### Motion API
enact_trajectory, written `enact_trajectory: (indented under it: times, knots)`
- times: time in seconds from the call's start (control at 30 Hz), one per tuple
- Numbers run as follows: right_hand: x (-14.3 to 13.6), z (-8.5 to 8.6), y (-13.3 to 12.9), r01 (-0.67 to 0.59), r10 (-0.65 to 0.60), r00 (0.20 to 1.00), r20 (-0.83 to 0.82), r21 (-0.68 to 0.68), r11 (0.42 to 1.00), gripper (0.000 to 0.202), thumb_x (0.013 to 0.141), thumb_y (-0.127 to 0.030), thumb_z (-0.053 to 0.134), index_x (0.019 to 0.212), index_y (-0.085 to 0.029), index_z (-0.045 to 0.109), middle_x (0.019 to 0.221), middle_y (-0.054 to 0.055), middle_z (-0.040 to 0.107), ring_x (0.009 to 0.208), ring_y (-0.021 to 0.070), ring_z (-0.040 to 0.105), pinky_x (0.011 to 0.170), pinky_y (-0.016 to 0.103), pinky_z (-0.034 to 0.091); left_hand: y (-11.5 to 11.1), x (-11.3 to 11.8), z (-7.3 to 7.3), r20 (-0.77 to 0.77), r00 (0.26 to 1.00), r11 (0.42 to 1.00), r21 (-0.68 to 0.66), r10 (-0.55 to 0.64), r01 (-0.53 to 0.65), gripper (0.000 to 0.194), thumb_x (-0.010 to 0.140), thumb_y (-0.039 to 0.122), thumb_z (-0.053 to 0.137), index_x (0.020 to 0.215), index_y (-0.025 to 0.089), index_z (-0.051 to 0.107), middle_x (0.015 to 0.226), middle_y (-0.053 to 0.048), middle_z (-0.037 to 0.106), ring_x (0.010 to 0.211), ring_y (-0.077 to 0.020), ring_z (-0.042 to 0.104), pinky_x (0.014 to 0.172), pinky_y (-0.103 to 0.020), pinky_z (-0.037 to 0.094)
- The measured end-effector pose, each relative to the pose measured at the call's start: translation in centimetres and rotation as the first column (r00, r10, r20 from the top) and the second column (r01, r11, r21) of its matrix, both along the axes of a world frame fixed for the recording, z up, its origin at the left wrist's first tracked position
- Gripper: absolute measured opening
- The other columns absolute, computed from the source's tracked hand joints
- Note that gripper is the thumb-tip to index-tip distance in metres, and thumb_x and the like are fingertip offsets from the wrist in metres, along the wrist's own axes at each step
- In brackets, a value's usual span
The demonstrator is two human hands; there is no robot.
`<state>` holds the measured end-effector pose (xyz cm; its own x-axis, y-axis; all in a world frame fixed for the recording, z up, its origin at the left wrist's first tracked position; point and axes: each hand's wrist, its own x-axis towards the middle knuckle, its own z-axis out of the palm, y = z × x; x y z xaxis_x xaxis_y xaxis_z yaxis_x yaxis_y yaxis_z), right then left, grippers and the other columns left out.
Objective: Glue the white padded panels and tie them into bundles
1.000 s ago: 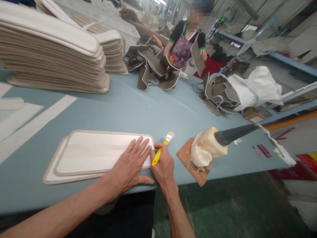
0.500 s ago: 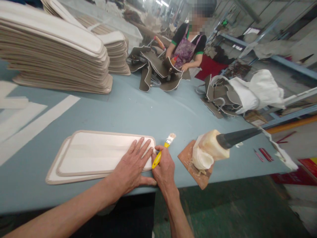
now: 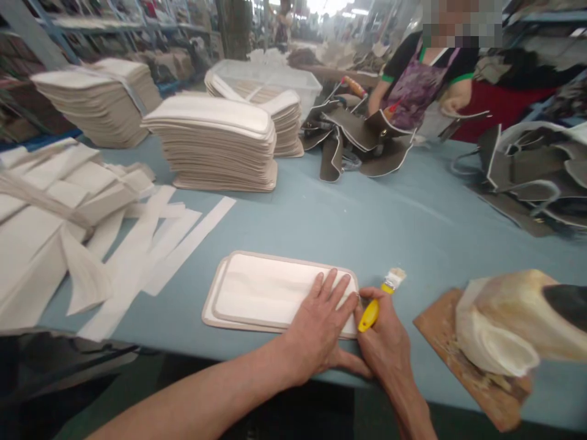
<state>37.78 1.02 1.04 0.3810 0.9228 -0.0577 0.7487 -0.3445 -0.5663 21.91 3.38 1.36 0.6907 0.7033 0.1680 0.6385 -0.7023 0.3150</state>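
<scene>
Two white panels with beige rims lie overlapped near the table's front edge, the upper panel [image 3: 270, 293] slightly offset from the lower one. My left hand [image 3: 321, 324] rests on the right part of the upper panel, fingers spread and thumb stretched toward the table edge. At the panel's right end, my right hand [image 3: 385, 330] is closed around a yellow-handled brush [image 3: 370, 315], its pale bristles pointing up and away. The right fingertips meet the panel's right edge; what they do there is partly hidden.
A glue container [image 3: 499, 318] stands on a brown board [image 3: 440, 324] at right. White strips [image 3: 188, 244] lie left; stacked panels [image 3: 220, 146] stand behind. Dark grey pieces [image 3: 353, 131] lie further back, near a person in an apron [image 3: 417, 85].
The view has swung left, bringing more strips and another stack into sight. Both hands keep about the same place on the panels, with the brush still held.
</scene>
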Motion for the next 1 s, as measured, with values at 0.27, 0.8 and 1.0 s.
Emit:
enact_trajectory:
  times: [0.27, 0.8, 1.0]
  knots:
    - [-0.5, 0.5, -0.2, -0.023, 0.023, 0.999, 0.035, -0.006, 1.0, 0.045, 0.088, -0.055, 0.039, 0.116, -0.026, 0.058, 0.101, 0.007, 0.071, 0.089, 0.0278, 0.067, 0.074, 0.036, 0.046, -0.4, 0.1, 0.0, -0.018, 1.0, 1.0, 0.008, 0.004, -0.004, 0.116, 0.071, 0.089, 0.058, 0.153, 0.009, 0.042, 0.166, -0.024, 0.034, 0.155, -0.0447, 0.024, 0.127, -0.057, 0.013]
    - [-0.7, 0.1, -0.4, -0.038, 0.037, 0.997, 0.065, 0.019, 0.999, 0.039, 0.089, -0.052, 0.042, 0.114, -0.028, 0.058, 0.1, 0.004, 0.073, 0.087, 0.0288, 0.069, 0.069, 0.036, 0.046, -1.4, -0.9, 0.8, 0.029, 0.999, 0.996, 0.075, 0.04, -0.042, 0.108, 0.081, 0.082, 0.053, 0.155, 0.005, 0.037, 0.168, -0.02, 0.032, 0.155, -0.0408, 0.025, 0.127, -0.054, 0.016]
    - [-0.6, -0.2, -0.3, -0.005, 0.003, 0.996, 0.085, 0.026, 1.0, 0.046, 0.088, -0.057, 0.04, 0.117, -0.025, 0.059, 0.095, 0.007, 0.074, 0.079, 0.0293, 0.069, 0.065, 0.036, 0.046, -2.4, -1.5, 0.8, 0.045, 0.993, 0.987, 0.115, 0.105, -0.109, 0.111, 0.078, 0.081, 0.06, 0.154, 0.003, 0.039, 0.168, -0.021, 0.031, 0.157, -0.0392, 0.023, 0.128, -0.052, 0.016]
